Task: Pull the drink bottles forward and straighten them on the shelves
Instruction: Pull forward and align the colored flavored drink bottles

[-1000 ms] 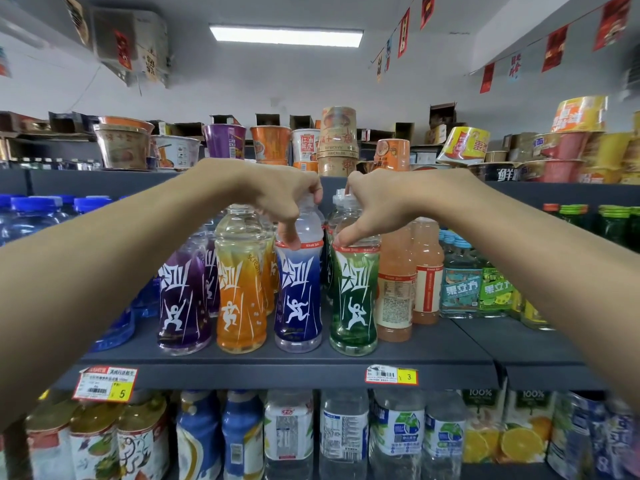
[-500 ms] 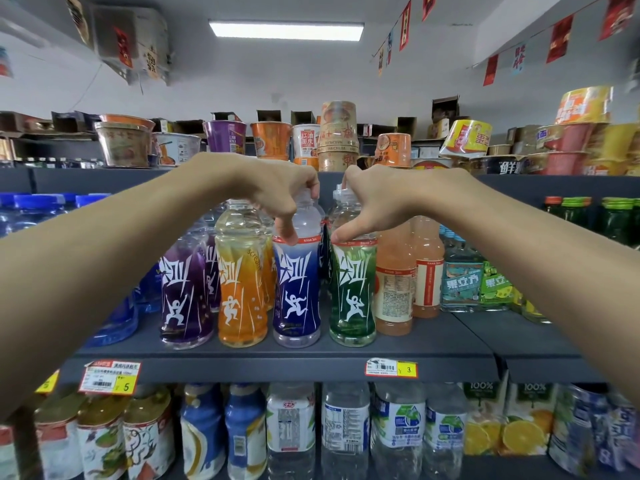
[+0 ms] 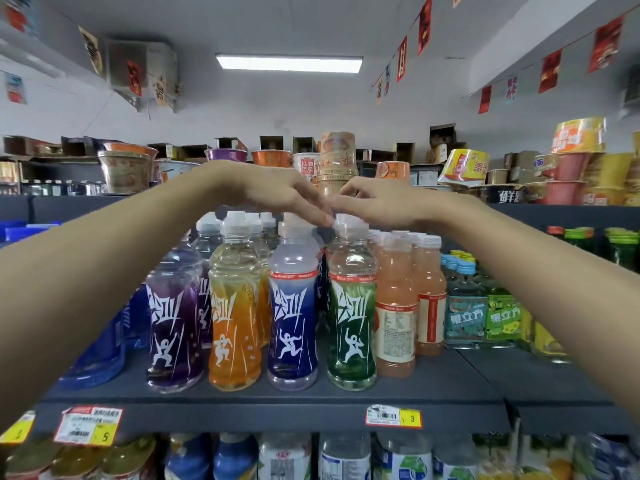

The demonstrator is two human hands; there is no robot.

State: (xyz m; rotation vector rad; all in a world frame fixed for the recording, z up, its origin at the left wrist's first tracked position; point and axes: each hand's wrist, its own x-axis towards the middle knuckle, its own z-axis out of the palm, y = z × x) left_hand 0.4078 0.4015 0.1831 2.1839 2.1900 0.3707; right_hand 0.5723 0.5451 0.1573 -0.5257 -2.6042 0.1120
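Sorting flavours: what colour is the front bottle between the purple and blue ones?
The plastic drink bottle is orange; head view.

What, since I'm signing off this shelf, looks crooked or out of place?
The pink bottle right of the green bottle shows its small-print panel, not its front, and stands slightly further back. On the top shelf a yellow noodle tub lies tilted. No spill shows.

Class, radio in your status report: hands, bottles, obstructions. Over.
Left hand and right hand open above the caps, holding nothing. Blue bottle and green bottle upright at shelf front. Nothing blocking them.
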